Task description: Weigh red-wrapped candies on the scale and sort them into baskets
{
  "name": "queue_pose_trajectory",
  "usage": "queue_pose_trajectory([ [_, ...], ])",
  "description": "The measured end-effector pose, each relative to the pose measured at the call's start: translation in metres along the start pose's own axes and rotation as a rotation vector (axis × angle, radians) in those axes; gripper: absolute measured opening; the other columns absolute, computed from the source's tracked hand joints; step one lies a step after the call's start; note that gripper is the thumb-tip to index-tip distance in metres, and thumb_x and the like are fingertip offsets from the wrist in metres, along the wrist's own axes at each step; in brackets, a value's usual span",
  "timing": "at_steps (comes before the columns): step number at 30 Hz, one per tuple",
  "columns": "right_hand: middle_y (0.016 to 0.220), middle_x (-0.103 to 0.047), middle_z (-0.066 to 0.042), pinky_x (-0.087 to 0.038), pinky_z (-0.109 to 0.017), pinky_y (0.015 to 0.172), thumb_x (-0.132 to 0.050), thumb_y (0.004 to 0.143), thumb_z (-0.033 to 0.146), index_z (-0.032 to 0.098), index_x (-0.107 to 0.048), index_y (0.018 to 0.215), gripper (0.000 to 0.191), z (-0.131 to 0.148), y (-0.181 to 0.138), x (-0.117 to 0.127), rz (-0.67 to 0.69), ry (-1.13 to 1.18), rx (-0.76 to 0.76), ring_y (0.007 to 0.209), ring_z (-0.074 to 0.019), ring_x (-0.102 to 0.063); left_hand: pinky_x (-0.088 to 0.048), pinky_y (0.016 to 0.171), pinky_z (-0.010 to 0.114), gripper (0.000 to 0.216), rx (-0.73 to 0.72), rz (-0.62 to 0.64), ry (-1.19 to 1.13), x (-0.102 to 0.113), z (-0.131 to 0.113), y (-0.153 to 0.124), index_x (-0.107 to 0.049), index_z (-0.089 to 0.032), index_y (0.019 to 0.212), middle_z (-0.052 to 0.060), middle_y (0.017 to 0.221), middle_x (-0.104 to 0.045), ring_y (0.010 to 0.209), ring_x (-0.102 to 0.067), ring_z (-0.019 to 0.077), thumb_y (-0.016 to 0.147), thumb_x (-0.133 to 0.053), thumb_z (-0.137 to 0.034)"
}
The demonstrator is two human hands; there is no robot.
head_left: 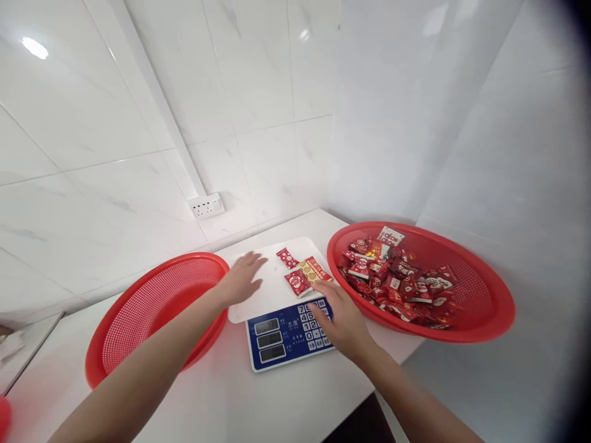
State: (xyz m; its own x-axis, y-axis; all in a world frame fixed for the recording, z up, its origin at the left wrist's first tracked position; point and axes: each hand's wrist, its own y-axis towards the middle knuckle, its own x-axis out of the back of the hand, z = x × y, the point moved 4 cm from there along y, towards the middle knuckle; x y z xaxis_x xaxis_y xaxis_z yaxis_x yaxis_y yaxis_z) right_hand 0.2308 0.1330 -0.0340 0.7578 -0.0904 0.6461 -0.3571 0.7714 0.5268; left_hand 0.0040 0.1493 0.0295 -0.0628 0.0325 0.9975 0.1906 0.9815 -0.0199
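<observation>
A blue electronic scale (289, 335) with a white weighing plate (268, 289) stands at the table's middle. A few red candy packets (302, 274) lie on the plate's right side. My left hand (242, 278) rests flat on the plate's left part, fingers spread and holding nothing. My right hand (339, 320) hovers over the scale's keypad (311, 323), fingers stretched toward the packets, nothing in it. On the right, a red mesh basket (484, 307) holds several red wrapped candies (399, 280).
A second red mesh basket (152, 311) with nothing in it sits left of the scale. White tiled walls meet in a corner behind, with a wall socket (206, 206). The white table's front edge runs near my right forearm.
</observation>
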Motion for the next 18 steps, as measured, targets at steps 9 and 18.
queue_pose_trajectory([
  [9, 0.138, -0.035, -0.020, -0.025, -0.054, 0.097, -0.062, 0.072, 0.042, 0.019, -0.043, 0.131, 0.066, 0.000, 0.073, -0.032, 0.400, -0.324, -0.208, 0.125, -0.0422, -0.029, -0.037, 0.096, 0.052, 0.035, -0.134, 0.154, -0.199, -0.019, -0.043, 0.081, -0.052, -0.017, 0.119, 0.009, 0.127, -0.051, 0.116, -0.048, 0.0265, 0.085, -0.056, -0.028],
  [18, 0.118, -0.054, -0.007, -0.041, -0.030, 0.090, -0.047, 0.072, 0.007, 0.020, -0.051, 0.115, 0.045, -0.008, 0.087, -0.032, 0.240, 0.017, -0.219, 0.105, -0.0180, -0.052, -0.053, 0.071, 0.036, 0.033, 0.229, 0.056, -0.898, -0.031, -0.011, 0.044, -0.050, -0.016, 0.115, 0.007, 0.103, -0.060, 0.082, -0.062, 0.0164, 0.090, -0.045, -0.037],
])
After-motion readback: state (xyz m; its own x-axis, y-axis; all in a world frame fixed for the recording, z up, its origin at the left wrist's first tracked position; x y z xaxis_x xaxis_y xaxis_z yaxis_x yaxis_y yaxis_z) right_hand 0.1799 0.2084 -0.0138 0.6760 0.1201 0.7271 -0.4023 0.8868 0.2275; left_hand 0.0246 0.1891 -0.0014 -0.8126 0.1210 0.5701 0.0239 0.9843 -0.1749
